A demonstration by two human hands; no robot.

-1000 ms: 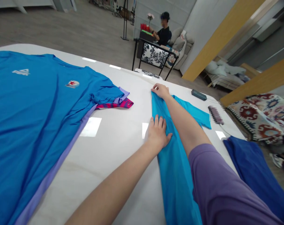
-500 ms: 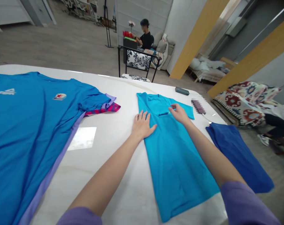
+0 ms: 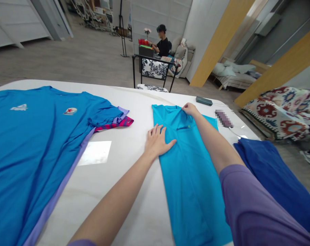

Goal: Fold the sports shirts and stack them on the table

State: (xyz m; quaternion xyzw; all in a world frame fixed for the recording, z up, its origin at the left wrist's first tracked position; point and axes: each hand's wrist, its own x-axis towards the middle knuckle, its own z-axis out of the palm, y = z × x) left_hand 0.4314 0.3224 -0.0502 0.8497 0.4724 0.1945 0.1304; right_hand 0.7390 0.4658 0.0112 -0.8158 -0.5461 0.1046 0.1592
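Observation:
A turquoise shirt [image 3: 191, 177], folded lengthwise into a long strip, lies on the white table [image 3: 124, 164]. My left hand [image 3: 157, 140] rests flat on the shirt's left edge, fingers spread. My right hand [image 3: 190, 109] reaches to the far end of the shirt and pinches the fabric near the collar. My purple sleeve [image 3: 254, 212] covers part of the shirt's near right side.
A large blue jersey [image 3: 34, 143] lies spread at left over a lilac shirt [image 3: 55, 194] and a pink-striped one [image 3: 116, 123]. A folded dark blue garment [image 3: 275, 181] sits at right. A dark case [image 3: 204, 100] and a chair [image 3: 152, 73] stand beyond; a seated person [image 3: 162, 44] is far back.
My right hand moved from the shirt's chest up to its collar end. My left hand stayed on the left edge. The view shifted slightly.

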